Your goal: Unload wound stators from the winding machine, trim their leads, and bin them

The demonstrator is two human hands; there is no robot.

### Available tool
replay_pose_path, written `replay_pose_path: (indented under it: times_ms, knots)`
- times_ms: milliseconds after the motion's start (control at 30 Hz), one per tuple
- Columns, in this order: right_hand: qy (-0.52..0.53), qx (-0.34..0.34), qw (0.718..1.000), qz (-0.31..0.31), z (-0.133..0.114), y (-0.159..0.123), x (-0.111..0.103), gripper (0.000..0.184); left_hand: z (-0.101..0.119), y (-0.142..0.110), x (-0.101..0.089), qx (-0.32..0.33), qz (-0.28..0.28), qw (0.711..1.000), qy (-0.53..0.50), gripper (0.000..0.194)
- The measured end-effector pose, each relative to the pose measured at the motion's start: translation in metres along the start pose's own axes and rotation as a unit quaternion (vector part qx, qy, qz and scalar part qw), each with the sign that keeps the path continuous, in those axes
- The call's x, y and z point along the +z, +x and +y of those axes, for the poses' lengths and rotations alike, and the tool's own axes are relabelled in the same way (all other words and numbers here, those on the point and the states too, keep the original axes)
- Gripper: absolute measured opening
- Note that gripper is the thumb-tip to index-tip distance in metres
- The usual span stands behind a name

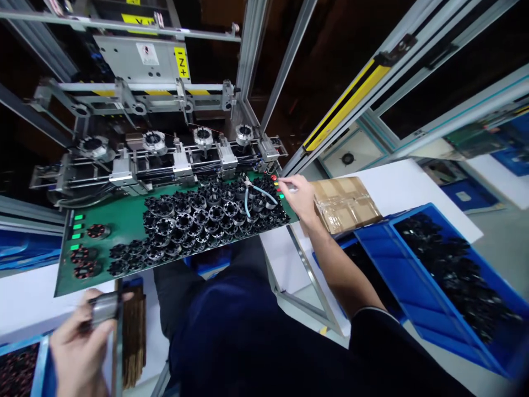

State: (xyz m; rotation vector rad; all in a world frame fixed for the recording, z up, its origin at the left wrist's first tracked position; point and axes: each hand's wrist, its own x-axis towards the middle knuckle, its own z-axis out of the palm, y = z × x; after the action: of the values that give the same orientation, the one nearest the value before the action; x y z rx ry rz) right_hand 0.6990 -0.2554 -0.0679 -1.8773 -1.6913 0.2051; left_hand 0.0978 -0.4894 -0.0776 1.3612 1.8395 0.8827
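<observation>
Dark shirt (256, 342) sat nearest; your left hand (85, 336) gripped a stator core (104, 307), right hand (301, 197) was by the red button (274, 178), couldn't tell its grip

A short-sleeved shirt (235, 336) in very dark navy is worn, its cloth shown as a richer blue over the front and as nearly black toward the right sleeve (384, 342). The sleeve is ended by a hem (374, 309), along which a thin, pale edge is seen. Loose, plain trousers (177, 298) are worn below, apparently black or charcoal, though the exact shade is hard to judge in the shadow. The right forearm (347, 270), right hand (301, 198) and left hand (80, 344) are left bare.
</observation>
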Motion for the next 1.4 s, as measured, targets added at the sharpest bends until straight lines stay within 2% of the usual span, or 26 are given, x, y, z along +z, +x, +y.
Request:
replay_pose_path:
  times_ms: [33, 67, 133, 200, 333, 400, 500, 600, 633, 700, 767, 833, 933, 1033, 1100, 1200, 1400]
  knots:
    - [0.0, -0.03, 0.999, -0.026, -0.016, 0.007, 0.0, 0.038, 0.017, -0.005, 0.019, -0.044, 0.089, 0.985, -0.143, 0.02]
    - [-0.017, -0.067, 0.995, -0.073, -0.03, 0.014, 0.002, 0.035, 0.034, -0.009, 0.035, -0.082, 0.104, 0.969, -0.207, 0.022]
    - [-0.052, -0.092, 0.985, -0.138, -0.052, 0.026, 0.009, 0.028, 0.065, -0.015, 0.058, -0.098, 0.091, 0.969, -0.206, 0.023]
    - [-0.075, -0.089, 0.979, -0.169, -0.064, 0.035, 0.017, 0.023, 0.083, -0.015, 0.067, -0.068, 0.067, 0.979, -0.179, 0.024]
    - [-0.087, -0.086, 0.976, -0.182, -0.07, 0.035, 0.023, 0.02, 0.077, -0.008, 0.058, 0.069, 0.07, 0.989, -0.109, 0.02]
    - [-0.043, -0.099, 0.98, -0.165, -0.072, 0.026, 0.018, 0.023, 0.071, -0.004, 0.051, 0.142, 0.086, 0.983, -0.082, 0.021]
    - [0.107, -0.128, 0.982, -0.088, -0.077, -0.002, 0.004, 0.031, 0.078, -0.001, 0.045, 0.228, 0.097, 0.968, -0.052, 0.021]
    - [0.232, -0.12, 0.965, 0.005, -0.085, -0.042, -0.01, 0.042, 0.1, -0.002, 0.049, 0.285, 0.101, 0.952, -0.035, 0.026]
    - [0.265, -0.114, 0.957, 0.012, -0.09, -0.057, -0.013, 0.045, 0.107, -0.002, 0.051, 0.296, 0.102, 0.949, -0.035, 0.028]
    - [0.33, -0.103, 0.938, -0.036, -0.103, -0.091, -0.015, 0.05, 0.121, -0.002, 0.059, 0.308, 0.102, 0.945, -0.038, 0.033]
    - [0.393, -0.078, 0.907, -0.133, -0.125, -0.127, -0.012, 0.054, 0.132, -0.002, 0.066, 0.322, 0.1, 0.94, -0.04, 0.036]
    - [0.446, -0.029, 0.869, -0.211, -0.154, -0.16, -0.006, 0.046, 0.141, -0.002, 0.072, 0.338, 0.086, 0.936, -0.042, 0.037]
    - [0.515, 0.017, 0.824, -0.237, -0.2, -0.19, 0.003, 0.038, 0.15, -0.005, 0.075, 0.348, 0.053, 0.935, -0.039, 0.034]
    - [0.547, 0.02, 0.801, -0.242, -0.232, -0.193, 0.004, 0.028, 0.155, -0.01, 0.073, 0.35, 0.027, 0.936, -0.012, 0.03]
    - [0.549, 0.023, 0.795, -0.258, -0.242, -0.187, 0.002, 0.028, 0.157, -0.015, 0.071, 0.35, 0.016, 0.937, 0.006, 0.029]
    - [0.547, 0.029, 0.785, -0.288, -0.245, -0.18, 0.002, 0.037, 0.155, -0.021, 0.068, 0.35, 0.022, 0.936, 0.019, 0.027]
    - [0.534, 0.058, 0.763, -0.359, -0.245, -0.176, -0.001, 0.041, 0.148, -0.026, 0.069, 0.353, 0.023, 0.934, 0.056, 0.026]
